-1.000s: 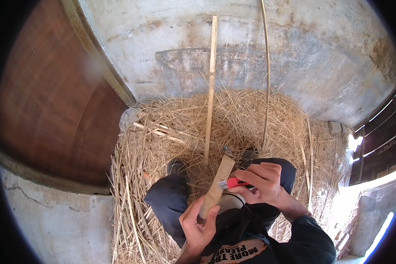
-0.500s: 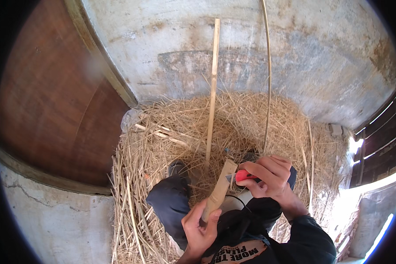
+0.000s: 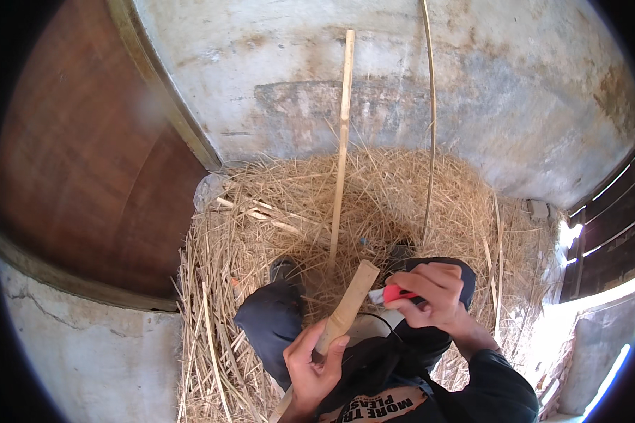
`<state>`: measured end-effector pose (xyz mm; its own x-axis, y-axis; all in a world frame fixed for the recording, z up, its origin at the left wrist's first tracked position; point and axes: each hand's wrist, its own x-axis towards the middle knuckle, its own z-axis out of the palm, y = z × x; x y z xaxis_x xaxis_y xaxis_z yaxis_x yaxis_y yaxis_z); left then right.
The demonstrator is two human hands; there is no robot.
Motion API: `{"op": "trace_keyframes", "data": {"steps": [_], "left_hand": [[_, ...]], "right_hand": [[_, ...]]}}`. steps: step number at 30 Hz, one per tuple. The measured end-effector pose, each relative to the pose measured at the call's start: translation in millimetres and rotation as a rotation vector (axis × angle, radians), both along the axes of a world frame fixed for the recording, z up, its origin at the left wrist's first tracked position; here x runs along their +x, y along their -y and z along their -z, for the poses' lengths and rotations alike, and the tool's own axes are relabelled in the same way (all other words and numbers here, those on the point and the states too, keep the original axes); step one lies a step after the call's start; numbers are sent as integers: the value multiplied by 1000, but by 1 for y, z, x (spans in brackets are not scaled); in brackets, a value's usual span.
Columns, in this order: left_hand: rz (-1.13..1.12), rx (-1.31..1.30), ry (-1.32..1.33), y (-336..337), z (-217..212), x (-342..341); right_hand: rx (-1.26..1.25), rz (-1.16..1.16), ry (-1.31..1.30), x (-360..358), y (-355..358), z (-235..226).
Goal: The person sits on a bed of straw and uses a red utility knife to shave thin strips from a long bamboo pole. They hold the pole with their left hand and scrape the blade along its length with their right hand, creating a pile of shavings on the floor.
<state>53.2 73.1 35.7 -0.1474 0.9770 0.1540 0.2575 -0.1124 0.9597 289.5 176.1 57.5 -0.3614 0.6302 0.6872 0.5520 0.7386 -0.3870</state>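
Observation:
In my left hand [image 3: 313, 366] I grip a pale strip of split bamboo [image 3: 351, 304], tilted with its broad cut end pointing up and to the right. The fingers wrap round its lower part. My right hand [image 3: 436, 295] is closed on a red utility knife [image 3: 396, 293]. Its short blade points left toward the bamboo, with a small gap between them. Part of the knife's handle is hidden inside my fingers.
Straw and bamboo shavings [image 3: 388, 197] cover the floor around my knees [image 3: 269, 321]. A bamboo slat [image 3: 342, 141] and a thin bamboo rod [image 3: 431, 106] lean on the concrete wall [image 3: 529, 113]. A brown panel [image 3: 92, 155] stands at left.
The knife has pulled back a little to the right, away from the bamboo strip. My left hand and the strip have shifted slightly down and left.

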Motion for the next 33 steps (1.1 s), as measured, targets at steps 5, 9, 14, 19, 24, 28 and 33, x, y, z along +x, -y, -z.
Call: {"op": "trace_keyframes", "data": {"steps": [5,9,14,19,24,28,33], "left_hand": [[-2,-17,27,-4,-6,5],[-5,76,-23,-6,-3,7],[3,69,-17,-5,-2,6],[32,40,-3,0,-1,4],[40,53,-1,-1,1,5],[71,21,13,9,-4,4],[109,-34,27,10,13,-3]], "right_hand": [[22,-42,5,-10,4,7],[7,-47,23,-11,5,8],[74,-26,0,-13,2,4],[129,41,-21,-6,-8,-3],[171,91,14,1,-14,-10],[176,432,-157,24,-31,-4],[164,459,-295,47,-44,-18]]}}
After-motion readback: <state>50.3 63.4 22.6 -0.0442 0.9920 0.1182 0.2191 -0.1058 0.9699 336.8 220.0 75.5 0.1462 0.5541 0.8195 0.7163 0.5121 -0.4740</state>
